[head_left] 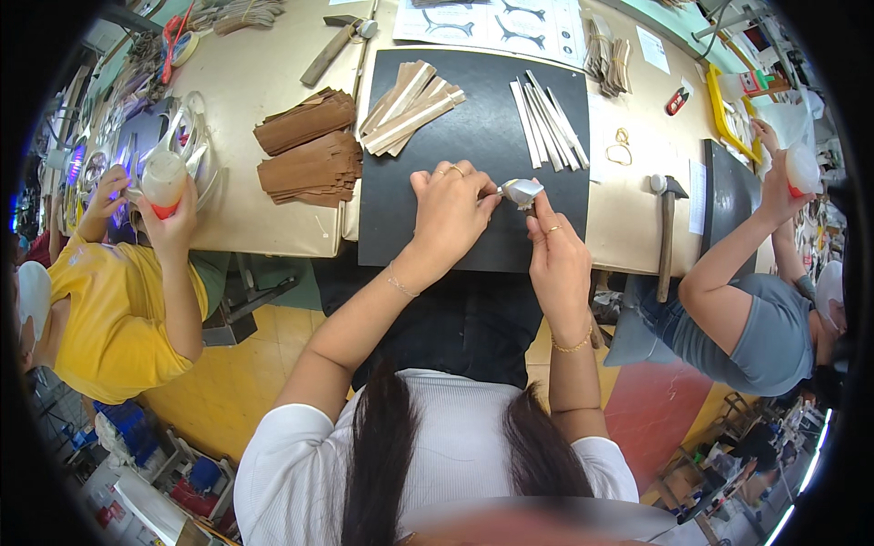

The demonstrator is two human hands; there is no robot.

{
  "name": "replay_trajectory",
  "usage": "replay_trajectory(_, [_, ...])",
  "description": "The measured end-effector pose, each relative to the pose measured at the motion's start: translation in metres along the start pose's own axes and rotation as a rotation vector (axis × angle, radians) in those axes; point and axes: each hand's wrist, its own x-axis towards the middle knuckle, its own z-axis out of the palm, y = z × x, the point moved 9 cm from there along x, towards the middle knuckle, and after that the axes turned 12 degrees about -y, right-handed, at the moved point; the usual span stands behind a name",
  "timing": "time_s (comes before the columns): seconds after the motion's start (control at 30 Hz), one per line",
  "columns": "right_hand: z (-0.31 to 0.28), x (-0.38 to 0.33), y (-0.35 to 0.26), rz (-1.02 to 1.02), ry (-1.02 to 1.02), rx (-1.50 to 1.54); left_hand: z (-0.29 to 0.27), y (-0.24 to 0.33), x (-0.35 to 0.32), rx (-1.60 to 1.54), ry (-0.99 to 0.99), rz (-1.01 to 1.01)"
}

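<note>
Above the near part of a black work mat (pixel 401 218), a small shiny, pale silvery-white piece (pixel 522 192) is held between my hands; its exact kind is unclear. The fingertips of my left hand (pixel 451 211) pinch its narrow left end. At its right end, my right hand (pixel 559 259) closes on it with the forefinger stretched along the edge. Farther back on the mat lie fanned tan strips with white bands (pixel 411 109). Several narrow silvery-white strips (pixel 548 126) rest to their right. Brown strips (pixel 309 166) sit in two bundles left of the mat.
Hammers lie at the back left (pixel 339 50) and right (pixel 667 227). Beyond the mat is a printed sheet (pixel 492 27). Rubber bands (pixel 620 147), red snips (pixel 676 101) and a yellow tray (pixel 728 118) are to the right. Co-workers in yellow (pixel 127 318) and grey-blue (pixel 765 337) flank me.
</note>
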Motion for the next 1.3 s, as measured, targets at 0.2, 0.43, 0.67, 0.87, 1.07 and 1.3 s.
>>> replay_trajectory(0.2, [0.001, 0.004, -0.002, -0.015, 0.004, -0.07, 0.004, -0.006, 0.009, -0.042, -0.072, -0.1])
replay_trajectory(0.43, [0.003, 0.007, -0.004, -0.021, -0.001, -0.096, 0.005, -0.008, 0.012, -0.043, -0.095, -0.128])
replay_trajectory(0.67, [0.006, 0.008, -0.002, 0.054, -0.07, -0.099, 0.007, -0.009, 0.014, -0.036, -0.103, -0.133])
replay_trajectory(0.87, [0.006, 0.008, -0.003, 0.086, -0.093, -0.103, 0.007, -0.009, 0.014, -0.037, -0.108, -0.137])
replay_trajectory(1.07, [0.009, 0.008, -0.002, 0.066, -0.068, -0.164, 0.003, -0.003, 0.006, -0.008, -0.068, -0.055])
replay_trajectory(1.3, [0.009, 0.009, -0.003, 0.067, -0.064, -0.193, -0.005, -0.006, -0.006, -0.008, -0.037, -0.028])
